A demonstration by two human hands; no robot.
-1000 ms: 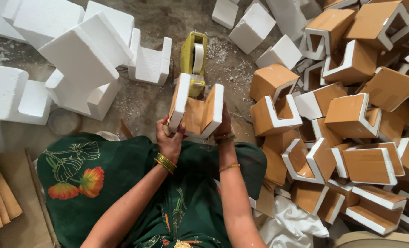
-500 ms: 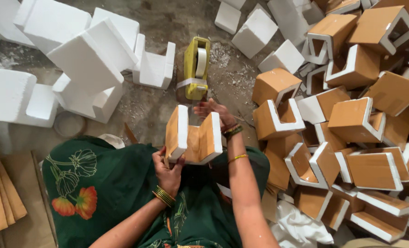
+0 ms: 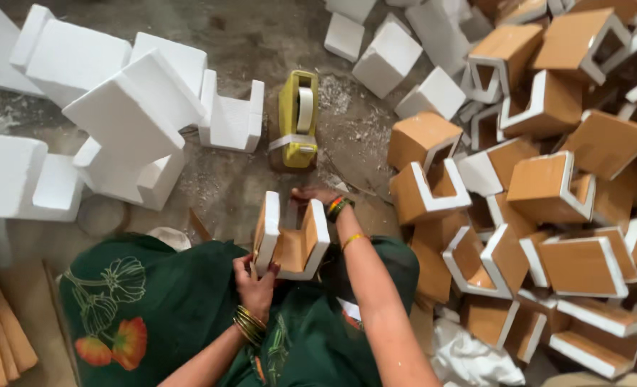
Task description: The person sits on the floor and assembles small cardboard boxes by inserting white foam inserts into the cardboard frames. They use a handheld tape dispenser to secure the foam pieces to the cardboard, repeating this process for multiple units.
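Gripping a U-shaped foam piece [image 3: 291, 240] with brown taped faces, the left hand [image 3: 256, 283] clasps its lower near corner over the lap in green cloth [image 3: 153, 308]. Right hand [image 3: 317, 197] lies beyond the piece's far end, grip hidden, near the yellow tape dispenser [image 3: 298, 118] on the floor [image 3: 239, 29]. Bare white foam blocks [image 3: 128, 122] left, taped pieces [image 3: 547, 193] piled right.

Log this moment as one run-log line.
left hand: grips foam block at near end | right hand: on block's far end | tape dispenser: on floor beyond block | taped blocks pile: at right
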